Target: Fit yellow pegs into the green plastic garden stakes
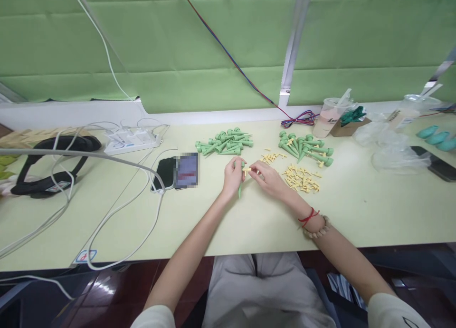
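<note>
While the left hand (233,176) pinches a slim green plastic spike (241,183) upright above the worktop (249,223), the right hand's (269,178) grip nips a small yellow plastic peg (247,169) touching its top end.

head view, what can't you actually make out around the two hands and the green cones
- Small yellow plastic piece pinched between the left hand and right hand: too small, and fingers cover it; its shape is unclear.
- Green plastic cone in the left hand: fingers hide its top.
- Dark phone screen: blurred out, unreadable.
- Loose pile of small yellow plastic pieces: too small to count.
- Black phone at right: cut off by the picture edge.
</note>
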A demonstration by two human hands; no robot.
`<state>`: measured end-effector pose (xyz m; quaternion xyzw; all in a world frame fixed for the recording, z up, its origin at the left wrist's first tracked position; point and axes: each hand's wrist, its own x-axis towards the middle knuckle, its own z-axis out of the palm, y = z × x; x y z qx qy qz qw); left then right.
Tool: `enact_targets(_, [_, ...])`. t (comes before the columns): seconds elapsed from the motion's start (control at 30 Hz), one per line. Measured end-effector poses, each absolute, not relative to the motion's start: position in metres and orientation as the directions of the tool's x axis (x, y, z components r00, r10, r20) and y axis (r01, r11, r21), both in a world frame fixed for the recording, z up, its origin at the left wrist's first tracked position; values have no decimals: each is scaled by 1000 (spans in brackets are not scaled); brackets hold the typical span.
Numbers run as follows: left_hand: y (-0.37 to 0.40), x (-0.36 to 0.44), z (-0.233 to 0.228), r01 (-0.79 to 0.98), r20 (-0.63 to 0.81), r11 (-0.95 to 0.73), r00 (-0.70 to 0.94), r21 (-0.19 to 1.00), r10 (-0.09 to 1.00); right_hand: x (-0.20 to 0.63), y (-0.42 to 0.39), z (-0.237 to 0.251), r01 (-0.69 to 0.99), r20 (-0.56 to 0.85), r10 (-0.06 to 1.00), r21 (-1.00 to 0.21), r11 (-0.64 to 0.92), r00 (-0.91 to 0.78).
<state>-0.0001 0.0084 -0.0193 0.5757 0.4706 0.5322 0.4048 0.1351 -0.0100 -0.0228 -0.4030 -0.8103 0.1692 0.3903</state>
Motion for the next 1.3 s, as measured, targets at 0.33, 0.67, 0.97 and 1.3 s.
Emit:
enact_targets(0.33, [-5,0,-21,169,316,-306,-37,937,948,126,-6,-38,431,418,842,-726,535,-341])
enact_targets(0.67, [8,-1,-16,69,140,-141,28,988,990,129,-13,-28,574,516,770,-524,630,-374])
enact_targets(0.97, [-5,8,-20,0,214,-214,-82,977,973,126,-15,-27,373,446,842,-757,536,-305])
enact_targets(1.3, [-3,4,-7,-119,-29,35,46,992,999,119,-19,-21,282,317,913,-879,384,-257])
